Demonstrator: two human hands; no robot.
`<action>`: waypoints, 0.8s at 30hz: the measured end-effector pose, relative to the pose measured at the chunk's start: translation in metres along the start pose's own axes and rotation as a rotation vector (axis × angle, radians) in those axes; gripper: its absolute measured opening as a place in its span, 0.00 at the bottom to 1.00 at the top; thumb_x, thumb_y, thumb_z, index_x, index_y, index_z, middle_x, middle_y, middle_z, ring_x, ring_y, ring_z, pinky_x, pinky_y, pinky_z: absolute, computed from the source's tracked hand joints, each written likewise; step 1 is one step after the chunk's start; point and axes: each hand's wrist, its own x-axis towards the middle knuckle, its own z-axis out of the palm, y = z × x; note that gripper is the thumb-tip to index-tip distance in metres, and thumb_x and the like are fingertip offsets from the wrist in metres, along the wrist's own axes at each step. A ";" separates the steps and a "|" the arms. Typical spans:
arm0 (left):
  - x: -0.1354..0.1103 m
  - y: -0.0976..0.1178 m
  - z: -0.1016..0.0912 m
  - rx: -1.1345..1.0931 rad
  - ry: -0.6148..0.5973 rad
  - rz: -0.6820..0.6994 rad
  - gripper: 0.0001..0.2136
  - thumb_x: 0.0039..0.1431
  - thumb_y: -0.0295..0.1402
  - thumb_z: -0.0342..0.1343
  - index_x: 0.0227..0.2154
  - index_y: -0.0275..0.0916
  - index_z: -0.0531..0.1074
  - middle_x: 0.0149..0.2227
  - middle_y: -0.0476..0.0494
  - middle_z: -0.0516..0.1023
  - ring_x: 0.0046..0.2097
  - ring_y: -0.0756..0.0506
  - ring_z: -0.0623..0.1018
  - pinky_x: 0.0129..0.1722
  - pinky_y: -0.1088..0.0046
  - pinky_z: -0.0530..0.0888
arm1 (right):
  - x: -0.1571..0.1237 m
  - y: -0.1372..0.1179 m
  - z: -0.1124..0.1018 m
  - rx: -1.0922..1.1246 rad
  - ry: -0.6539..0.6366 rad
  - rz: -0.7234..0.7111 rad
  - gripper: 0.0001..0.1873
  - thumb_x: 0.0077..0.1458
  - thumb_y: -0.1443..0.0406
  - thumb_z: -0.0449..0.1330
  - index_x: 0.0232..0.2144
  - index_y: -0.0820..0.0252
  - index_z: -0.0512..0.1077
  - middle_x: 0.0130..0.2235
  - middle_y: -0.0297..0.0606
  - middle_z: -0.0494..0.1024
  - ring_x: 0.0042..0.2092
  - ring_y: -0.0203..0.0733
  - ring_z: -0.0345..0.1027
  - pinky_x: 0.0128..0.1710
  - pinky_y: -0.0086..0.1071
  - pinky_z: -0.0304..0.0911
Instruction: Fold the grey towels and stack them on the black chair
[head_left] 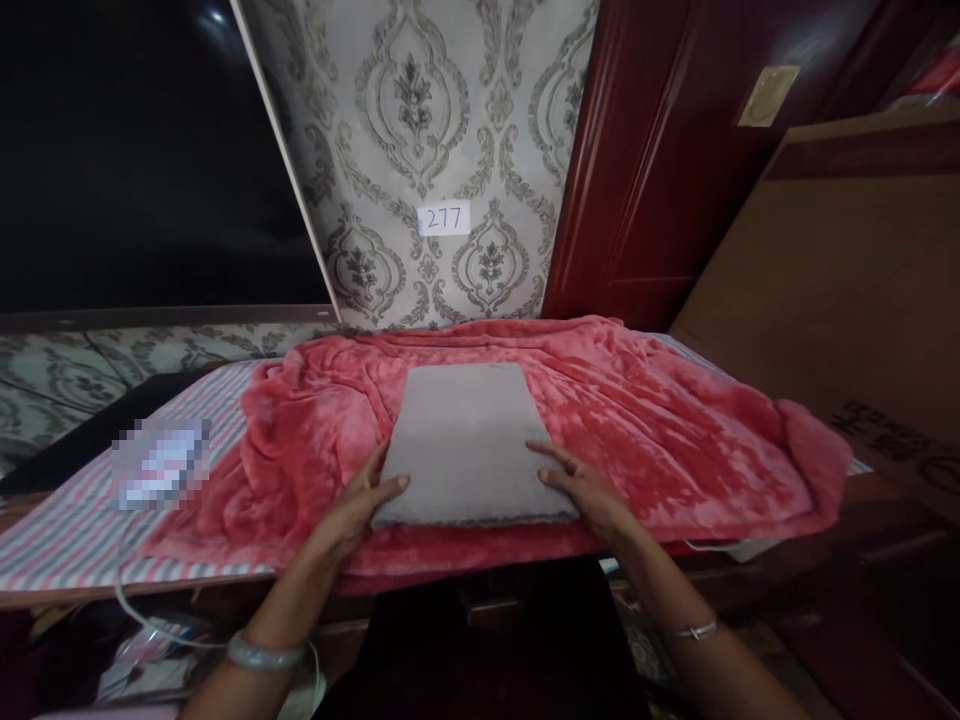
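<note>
A flat grey rectangle of soft-looking fabric, like a folded cloth [469, 440], lies on a rumpled pink plush blanket [660, 440]. My left hand [369, 495] grips its left edge, with the thumb on top and the other fingers along the side, partly hidden. On the opposite edge, my right hand [585, 488] holds the cloth near its front corner, thumb and forefinger showing on the rim. The cloth's front edge looks slightly fuzzy.
Under the blanket is a striped cover [217, 400] on a table. A blurred-out object [161, 465] with a white cable lies at left. A dark screen [142, 160] stands behind it, and a large cardboard box [847, 300] leans at right.
</note>
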 end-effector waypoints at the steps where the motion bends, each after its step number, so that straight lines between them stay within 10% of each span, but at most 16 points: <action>1: -0.002 -0.002 -0.001 -0.001 -0.013 -0.010 0.48 0.34 0.33 0.76 0.63 0.41 0.66 0.57 0.36 0.76 0.52 0.35 0.79 0.42 0.70 0.78 | -0.002 0.005 0.000 0.016 -0.010 0.025 0.33 0.40 0.57 0.72 0.52 0.51 0.76 0.42 0.32 0.79 0.36 0.39 0.69 0.33 0.29 0.64; 14: 0.030 -0.003 -0.029 0.225 0.001 -0.007 0.50 0.40 0.43 0.74 0.67 0.40 0.58 0.33 0.47 0.77 0.36 0.43 0.77 0.31 0.73 0.71 | 0.013 0.003 -0.011 0.129 0.064 0.037 0.46 0.42 0.59 0.72 0.63 0.54 0.64 0.42 0.36 0.82 0.41 0.45 0.75 0.41 0.35 0.69; 24: 0.118 0.019 -0.023 0.244 0.065 -0.082 0.42 0.46 0.34 0.71 0.64 0.39 0.61 0.34 0.44 0.79 0.31 0.45 0.76 0.28 0.73 0.69 | 0.079 -0.015 -0.007 0.306 0.156 0.139 0.44 0.54 0.70 0.61 0.69 0.54 0.49 0.40 0.36 0.83 0.35 0.43 0.77 0.36 0.36 0.73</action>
